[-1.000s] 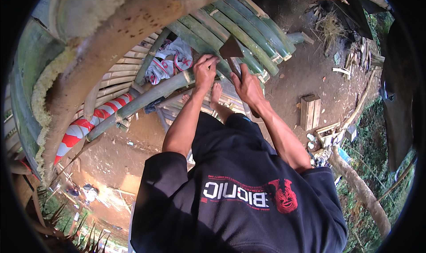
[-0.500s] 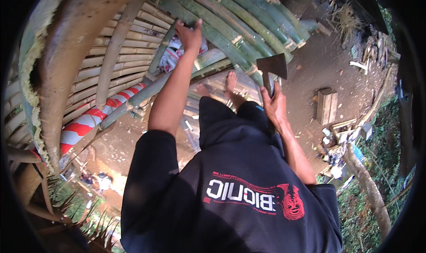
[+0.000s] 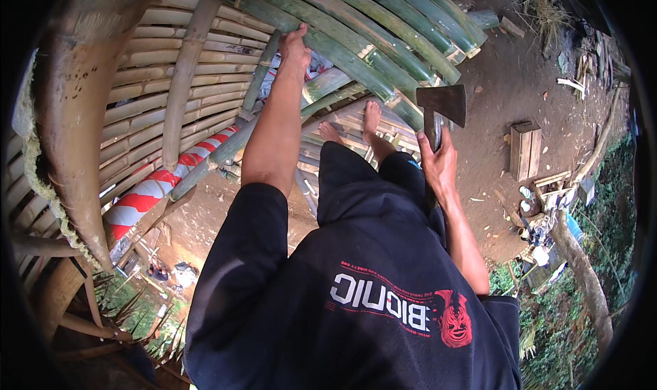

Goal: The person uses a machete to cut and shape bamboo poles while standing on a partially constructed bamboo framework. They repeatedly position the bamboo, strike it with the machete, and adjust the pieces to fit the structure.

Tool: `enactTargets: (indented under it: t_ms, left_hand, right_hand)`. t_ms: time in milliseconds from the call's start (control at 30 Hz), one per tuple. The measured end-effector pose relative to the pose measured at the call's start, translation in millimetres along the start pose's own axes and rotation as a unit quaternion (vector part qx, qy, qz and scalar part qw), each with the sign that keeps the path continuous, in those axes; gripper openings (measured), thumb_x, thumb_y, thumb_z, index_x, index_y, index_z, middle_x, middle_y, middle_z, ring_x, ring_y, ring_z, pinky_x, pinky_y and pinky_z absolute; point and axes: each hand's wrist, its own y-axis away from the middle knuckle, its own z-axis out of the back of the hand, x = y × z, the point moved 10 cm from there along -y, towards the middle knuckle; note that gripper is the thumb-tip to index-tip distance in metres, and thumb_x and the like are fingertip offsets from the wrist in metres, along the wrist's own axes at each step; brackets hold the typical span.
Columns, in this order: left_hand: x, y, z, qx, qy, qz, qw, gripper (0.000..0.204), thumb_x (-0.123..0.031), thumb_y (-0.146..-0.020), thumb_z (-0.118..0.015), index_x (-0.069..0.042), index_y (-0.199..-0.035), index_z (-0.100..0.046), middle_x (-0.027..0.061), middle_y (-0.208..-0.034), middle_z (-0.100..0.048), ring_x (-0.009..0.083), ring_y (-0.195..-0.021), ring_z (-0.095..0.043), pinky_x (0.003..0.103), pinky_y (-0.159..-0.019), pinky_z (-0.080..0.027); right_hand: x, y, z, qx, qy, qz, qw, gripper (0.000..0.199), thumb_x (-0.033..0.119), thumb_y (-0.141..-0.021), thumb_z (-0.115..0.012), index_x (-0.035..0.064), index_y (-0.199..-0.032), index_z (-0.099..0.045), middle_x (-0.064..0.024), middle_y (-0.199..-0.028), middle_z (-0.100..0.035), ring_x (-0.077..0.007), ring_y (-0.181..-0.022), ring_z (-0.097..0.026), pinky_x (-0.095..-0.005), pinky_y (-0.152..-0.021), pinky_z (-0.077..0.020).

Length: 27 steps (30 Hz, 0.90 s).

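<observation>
My right hand point(image 3: 439, 163) is closed around the handle of a hatchet point(image 3: 442, 105). Its dark, broad blade is uppermost, beside the cut ends of green bamboo poles point(image 3: 383, 31) laid side by side. Farther up and to the left, my left hand point(image 3: 294, 50) grips the nearest bamboo pole point(image 3: 330, 39) at its edge; some of its fingers are hidden. A crumpled white, red and blue plastic sheet point(image 3: 316, 64) shows behind that hand, below the poles.
A slatted bamboo wall point(image 3: 140, 92) and thick brown bamboo post point(image 3: 85, 116) stand at left, near a red-and-white wrapped pole point(image 3: 146, 197). My bare feet point(image 3: 371, 118) are on bamboo slats. Far below lie a wooden box point(image 3: 525, 150) and a tree trunk point(image 3: 582, 274).
My left hand has closed more tightly at the pole's edge. The view has shifted, so the hatchet, poles and box appear farther right. The hatchet stays in my right hand.
</observation>
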Motion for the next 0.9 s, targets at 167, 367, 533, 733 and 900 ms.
enactTargets:
  t_ms: [167, 367, 533, 733, 900]
  left_hand:
    - [-1, 5, 0, 0.004, -0.007, -0.003, 1.0, 0.035, -0.012, -0.083, -0.073, -0.009, -0.112, -0.054, 0.0027, -0.103, -0.066, 0.0173, -0.083, -0.057, 0.038, -0.056, -0.035]
    - [-8, 18, -8, -0.008, -0.016, -0.032, 0.999, 0.038, -0.017, -0.084, -0.073, -0.013, -0.116, -0.053, 0.0026, -0.112, -0.062, 0.0198, -0.094, -0.056, 0.043, -0.067, -0.041]
    - [-5, 12, 0, -0.008, -0.041, 0.006, 0.999, 0.04, -0.021, -0.087, -0.072, -0.012, -0.121, -0.052, 0.0057, -0.119, -0.058, 0.0259, -0.101, -0.056, 0.051, -0.078, -0.043]
    - [-15, 34, -20, 0.054, -0.071, 0.01, 0.996, 0.041, -0.021, -0.089, -0.07, -0.009, -0.123, -0.051, 0.0097, -0.121, -0.058, 0.0308, -0.1, -0.059, 0.05, -0.078, -0.049]
    - [-12, 29, -13, 0.034, -0.09, 0.014, 0.995, 0.04, -0.024, -0.09, -0.068, -0.008, -0.123, -0.052, 0.0105, -0.122, -0.059, 0.0302, -0.109, -0.059, 0.052, -0.089, -0.047]
  right_hand:
    - [1, -5, 2, 0.008, 0.017, -0.004, 1.0, 0.036, 0.035, -0.092, -0.062, 0.0005, -0.101, -0.054, -0.023, -0.071, -0.06, -0.0376, -0.065, -0.062, -0.0437, -0.06, -0.0465]
    - [24, -6, -2, 0.01, 0.006, 0.024, 1.0, 0.036, 0.034, -0.092, -0.063, 0.0013, -0.102, -0.054, -0.023, -0.069, -0.06, -0.0418, -0.064, -0.06, -0.0447, -0.059, -0.046]
    - [35, -10, -18, 0.061, 0.011, 0.023, 0.998, 0.035, 0.033, -0.092, -0.062, 0.0018, -0.104, -0.053, -0.0259, -0.071, -0.062, -0.0475, -0.072, -0.063, -0.0484, -0.061, -0.0469]
    - [48, -16, -28, 0.077, 0.019, 0.037, 0.996, 0.035, 0.033, -0.091, -0.063, 0.0017, -0.104, -0.055, -0.0204, -0.07, -0.061, -0.0331, -0.064, -0.06, -0.0438, -0.06, -0.0455]
    - [50, -21, -33, 0.092, 0.056, 0.062, 0.992, 0.034, 0.032, -0.093, -0.059, 0.0025, -0.109, -0.053, -0.0279, -0.079, -0.065, -0.0479, -0.078, -0.064, -0.0514, -0.068, -0.0488]
